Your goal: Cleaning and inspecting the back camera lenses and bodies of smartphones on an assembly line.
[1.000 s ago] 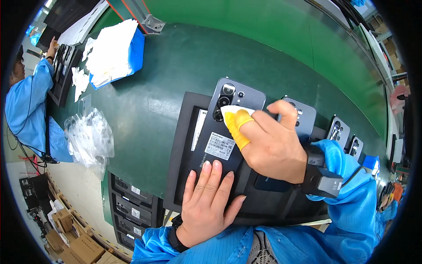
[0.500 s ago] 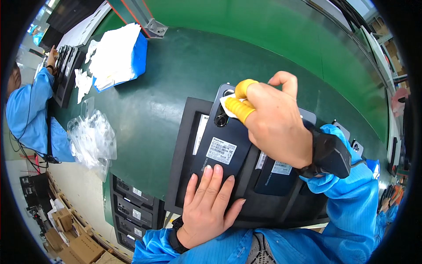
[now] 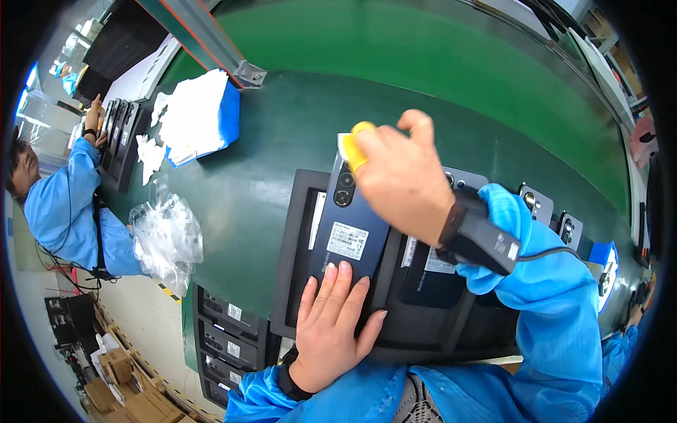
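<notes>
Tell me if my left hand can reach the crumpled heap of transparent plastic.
Probably yes: the left hand rests on the dark blue rectangular phone, but only the black tray's rim and green tabletop appear between it and the heap.

The right hand (image 3: pixel 405 182), its fingers in yellow ribbed covers, has moved from over the camera lenses to the upper end of the dark blue, round-cornered smartphone (image 3: pixel 361 218). The folded white cloth (image 3: pixel 344 147) now lies at that phone's upper-left corner, leaving the two lower lenses exposed. Relative to the preceding picture, the grey phone with black-ringed lenses (image 3: pixel 541 211), farther right, shows more of its back beyond the sleeve (image 3: pixel 546 282).
</notes>
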Tool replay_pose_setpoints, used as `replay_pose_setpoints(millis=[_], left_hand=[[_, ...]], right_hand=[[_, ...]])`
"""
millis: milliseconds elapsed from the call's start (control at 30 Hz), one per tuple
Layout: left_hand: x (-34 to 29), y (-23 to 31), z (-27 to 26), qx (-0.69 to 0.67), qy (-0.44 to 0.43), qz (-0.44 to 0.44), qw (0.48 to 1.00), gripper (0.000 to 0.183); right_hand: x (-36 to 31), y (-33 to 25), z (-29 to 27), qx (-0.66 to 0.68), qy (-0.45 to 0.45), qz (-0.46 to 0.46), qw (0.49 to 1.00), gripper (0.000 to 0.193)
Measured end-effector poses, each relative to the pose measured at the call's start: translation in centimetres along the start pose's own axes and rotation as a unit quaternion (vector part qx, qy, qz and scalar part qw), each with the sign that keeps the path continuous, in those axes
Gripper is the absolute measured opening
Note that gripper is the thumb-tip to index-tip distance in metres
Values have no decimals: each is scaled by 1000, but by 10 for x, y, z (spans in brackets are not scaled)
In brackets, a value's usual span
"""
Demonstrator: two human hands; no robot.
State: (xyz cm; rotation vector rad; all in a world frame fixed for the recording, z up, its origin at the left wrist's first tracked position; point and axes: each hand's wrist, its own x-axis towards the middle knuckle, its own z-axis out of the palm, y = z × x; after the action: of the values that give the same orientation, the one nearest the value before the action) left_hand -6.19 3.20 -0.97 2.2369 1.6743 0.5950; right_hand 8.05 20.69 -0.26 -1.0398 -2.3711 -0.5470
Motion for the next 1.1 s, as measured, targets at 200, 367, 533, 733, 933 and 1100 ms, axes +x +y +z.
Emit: replay_pose_setpoints(millis=[200, 367, 533, 733, 933, 1100], left_hand=[[0, -1, 0, 0, 3, -3, 1000, 49], [1, -2, -2, 1, -5, -2, 1000, 48], [2, -2, -3, -1, -9, -11, 1000, 48], [3, -1, -3, 1, -12, -9, 1000, 48], [3, -1, -3, 1, -14, -13, 1000, 47], [2, -2, -3, -2, -13, -16, 1000, 47]], right_hand=[[4, 23, -20, 88, -120, 71, 986, 18], [-7, 8, -12, 107, -15, -64, 992, 8], [4, 28, -3, 78, -49, -12, 996, 11], [3, 23, -18, 127, -56, -32, 990, 20], [-7, 7, -22, 106, -75, -19, 991, 17], [-11, 10, -43, 175, -158, 16, 972, 27]])
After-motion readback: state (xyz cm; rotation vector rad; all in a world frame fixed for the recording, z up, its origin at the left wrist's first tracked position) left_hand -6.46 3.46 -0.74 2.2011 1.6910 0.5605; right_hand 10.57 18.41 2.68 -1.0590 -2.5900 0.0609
